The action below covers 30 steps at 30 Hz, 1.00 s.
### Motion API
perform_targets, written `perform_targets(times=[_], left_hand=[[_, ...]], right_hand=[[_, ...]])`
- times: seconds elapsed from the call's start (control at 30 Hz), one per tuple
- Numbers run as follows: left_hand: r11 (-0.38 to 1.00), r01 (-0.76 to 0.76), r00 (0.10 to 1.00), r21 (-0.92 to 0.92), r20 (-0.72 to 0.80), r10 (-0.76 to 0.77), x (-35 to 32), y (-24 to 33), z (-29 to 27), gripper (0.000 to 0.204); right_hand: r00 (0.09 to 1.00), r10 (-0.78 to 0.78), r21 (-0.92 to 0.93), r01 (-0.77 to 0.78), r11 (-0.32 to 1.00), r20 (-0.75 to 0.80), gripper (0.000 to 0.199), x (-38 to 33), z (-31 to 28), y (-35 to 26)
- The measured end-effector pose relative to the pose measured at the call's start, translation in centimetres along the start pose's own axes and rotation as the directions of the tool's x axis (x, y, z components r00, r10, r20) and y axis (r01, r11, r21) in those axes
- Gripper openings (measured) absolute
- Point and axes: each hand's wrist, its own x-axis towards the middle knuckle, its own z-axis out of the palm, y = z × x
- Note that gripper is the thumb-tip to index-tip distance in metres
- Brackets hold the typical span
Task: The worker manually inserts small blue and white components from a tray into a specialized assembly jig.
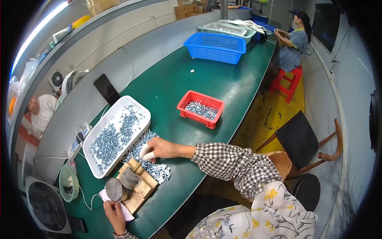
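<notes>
Green matting covers the long bench point(223, 83). Low in the frame, the right hand point(157, 149), 2 fingers capped white, pinches together over loose shiny metal washers point(157, 169). At bottom left, the left hand point(114, 215) closes on a white cloth point(126, 212) beside a wooden block point(139, 191).

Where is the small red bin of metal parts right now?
In the head view, the red bin sits mid-table on the green table, beyond the right hand, nearer than the blue basket.

The person wears a black-and-white checked sleeve point(232, 161), a floral apron point(270, 215) and white finger cots point(145, 152).
</notes>
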Motion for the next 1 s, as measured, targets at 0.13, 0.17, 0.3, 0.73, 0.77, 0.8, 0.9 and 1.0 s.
perform_targets(times=[0.13,0.17,0.3,0.73,0.77,0.8,0.9,1.0], left_hand=[[1.000,0.029,1.000,0.001,0.012,-0.029,0.0,0.1,-0.1,0.014],[0.999,0.033,0.999,-0.007,0.007,-0.033,0.0,0.1,0.0,0.014],[0.998,0.048,0.999,-0.033,0.002,-0.048,0.2,0.2,0.1,0.014],[0.999,0.021,0.999,-0.048,0.036,-0.019,0.6,0.4,-0.5,0.014],[0.998,0.019,0.999,-0.053,0.029,-0.018,0.6,0.6,-0.5,0.014],[0.998,0.011,0.999,-0.060,0.036,-0.009,0.7,0.6,-0.3,0.014],[0.998,0.027,0.999,-0.062,0.029,-0.026,0.6,0.5,-0.5,0.014],[0.993,0.057,0.995,-0.105,0.091,-0.047,0.7,0.5,-0.7,0.013]], right_hand=[[0.999,-0.008,0.081,0.011,0.997,-0.037,0.015,-0.2,0.5,0.1],[0.999,-0.006,0.088,0.010,0.996,-0.038,0.015,-0.1,0.5,0.1],[0.999,-0.017,0.113,0.023,0.993,-0.047,0.013,0.0,0.5,0.3],[0.997,-0.055,0.058,0.058,0.997,-0.045,0.012,0.3,1.2,0.3],[0.997,-0.058,0.070,0.061,0.996,-0.041,0.012,0.3,1.2,0.3],[0.997,-0.056,0.066,0.059,0.996,-0.053,0.012,0.2,1.1,0.3],[0.997,-0.065,0.060,0.067,0.996,-0.034,0.012,0.4,1.4,0.3],[0.997,-0.074,0.076,0.075,0.994,-0.014,0.012,0.5,0.9,0.4]])
